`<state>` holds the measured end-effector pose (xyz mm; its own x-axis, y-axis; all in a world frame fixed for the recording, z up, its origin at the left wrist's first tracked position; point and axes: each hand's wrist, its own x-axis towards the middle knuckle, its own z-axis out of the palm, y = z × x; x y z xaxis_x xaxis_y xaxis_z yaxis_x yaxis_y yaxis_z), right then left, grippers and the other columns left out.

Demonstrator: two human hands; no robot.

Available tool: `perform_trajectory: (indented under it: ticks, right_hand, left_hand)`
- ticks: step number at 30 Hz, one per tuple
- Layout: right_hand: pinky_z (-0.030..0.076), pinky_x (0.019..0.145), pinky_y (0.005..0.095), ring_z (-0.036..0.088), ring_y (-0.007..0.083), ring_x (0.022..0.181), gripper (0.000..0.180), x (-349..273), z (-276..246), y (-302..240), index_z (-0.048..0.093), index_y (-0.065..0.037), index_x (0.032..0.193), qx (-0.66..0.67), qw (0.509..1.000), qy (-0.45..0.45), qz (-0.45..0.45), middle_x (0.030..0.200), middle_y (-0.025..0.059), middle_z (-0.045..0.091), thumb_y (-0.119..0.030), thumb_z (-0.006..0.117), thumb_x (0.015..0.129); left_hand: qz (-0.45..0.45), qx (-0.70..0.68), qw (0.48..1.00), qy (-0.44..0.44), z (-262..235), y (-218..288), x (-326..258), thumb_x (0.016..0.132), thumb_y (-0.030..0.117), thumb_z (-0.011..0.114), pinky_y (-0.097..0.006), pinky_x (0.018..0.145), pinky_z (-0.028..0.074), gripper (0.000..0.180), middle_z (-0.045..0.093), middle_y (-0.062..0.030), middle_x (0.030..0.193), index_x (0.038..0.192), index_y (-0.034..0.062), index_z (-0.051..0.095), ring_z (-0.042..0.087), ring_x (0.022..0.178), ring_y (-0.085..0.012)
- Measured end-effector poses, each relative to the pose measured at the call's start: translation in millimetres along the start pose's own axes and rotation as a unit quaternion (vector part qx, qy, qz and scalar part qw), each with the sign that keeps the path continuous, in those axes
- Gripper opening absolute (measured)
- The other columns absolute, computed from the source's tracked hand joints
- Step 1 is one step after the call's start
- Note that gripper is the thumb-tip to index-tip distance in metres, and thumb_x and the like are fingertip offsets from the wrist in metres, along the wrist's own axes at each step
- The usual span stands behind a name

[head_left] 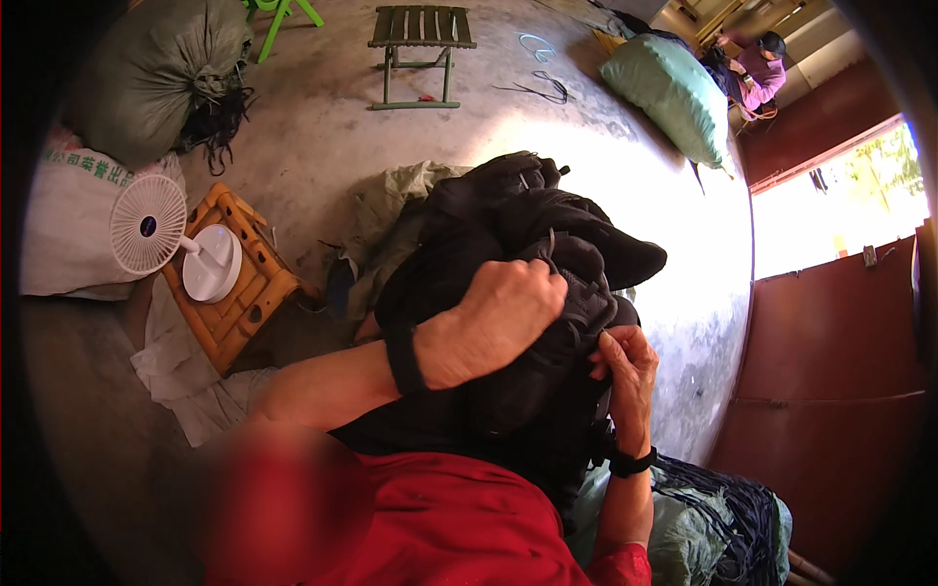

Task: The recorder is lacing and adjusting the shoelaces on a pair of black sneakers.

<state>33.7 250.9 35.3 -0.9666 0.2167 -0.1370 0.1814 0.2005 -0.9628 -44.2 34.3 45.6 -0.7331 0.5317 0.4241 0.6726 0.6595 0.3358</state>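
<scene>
A bulky black fabric piece [528, 386], with padded parts and straps like a backpack, lies over my lap. My left hand [498, 313] is closed in a fist on its upper part, gripping a fold near a thin loop; its fingertips are hidden from view. To the right, my right hand [627, 356] pinches the edge of a dark strap [598, 311] between thumb and fingers. Beyond both hands, more black padded pieces [596, 230] are heaped, with a rounded flap sticking out to the right. Both wrists wear black bands.
On the left, a white fan [210, 264] stands on a bamboo stool [230, 317] beside stuffed sacks [161, 68]. A slatted folding stool [420, 44] stands ahead. Dark cords [728, 508] lie on a pale bag at lower right. A seated person [762, 73] works by a green sack [669, 93].
</scene>
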Motion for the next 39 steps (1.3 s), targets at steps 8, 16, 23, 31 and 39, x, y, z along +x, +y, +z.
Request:
perform_trajectory:
  ticks: [8,16,23,31,39]
  right_hand:
    - [0.050,0.062,0.0260,0.062,0.0138,0.074,0.010,4.1,-0.4,-1.3,0.064,-0.004,0.091,-0.108,0.987,0.040,-0.116,0.095,0.0073,0.066,-0.010,0.070,0.086]
    - [0.051,0.088,0.0425,0.056,0.0342,0.118,0.028,41.4,-29.1,-36.0,0.063,-0.011,0.095,-0.431,0.832,-0.151,-0.314,0.131,0.0115,0.054,-0.016,0.079,0.072]
    - [0.049,0.093,0.0430,0.054,0.0361,0.121,0.019,56.0,-29.3,-51.5,0.064,-0.006,0.087,-0.426,0.836,-0.245,-0.243,0.138,0.0149,0.051,-0.022,0.072,0.082]
    - [0.050,0.084,0.0386,0.065,0.0317,0.103,0.019,42.8,-10.3,-42.4,0.069,-0.005,0.091,-0.258,0.957,-0.118,-0.057,0.133,0.0154,0.057,-0.023,0.067,0.084]
    - [0.051,0.072,0.0446,0.067,0.0342,0.082,0.022,40.8,-8.6,-64.0,0.074,-0.012,0.091,-0.478,0.850,-0.140,-0.170,0.101,0.0140,0.070,-0.032,0.066,0.086]
  left_hand:
    - [0.203,0.151,0.967,-0.021,-4.1,-0.4,10.2,0.075,0.014,0.062,-0.030,0.062,0.047,0.006,0.057,-0.0061,0.086,0.072,0.0093,0.059,0.058,0.082,-0.0194]
    - [0.197,-0.218,0.952,-0.092,-5.5,-52.3,21.4,0.077,0.000,0.065,-0.041,0.086,0.047,0.010,0.060,-0.0061,0.102,0.081,0.0057,0.058,0.060,0.103,-0.0271]
    - [0.126,-0.274,0.950,-0.082,5.7,-48.3,23.1,0.074,0.000,0.068,-0.041,0.081,0.046,0.017,0.055,-0.0053,0.091,0.085,0.0072,0.058,0.056,0.089,-0.0284]
    - [0.101,-0.208,0.964,-0.132,-5.6,-23.5,16.5,0.073,0.012,0.073,-0.042,0.089,0.044,0.027,0.056,-0.0074,0.107,0.097,0.0095,0.063,0.054,0.108,-0.0278]
    - [0.247,-0.025,0.967,0.058,14.1,9.7,5.8,0.082,0.010,0.060,-0.039,0.091,0.045,0.020,0.058,-0.0079,0.110,0.101,0.0082,0.064,0.057,0.114,-0.0257]
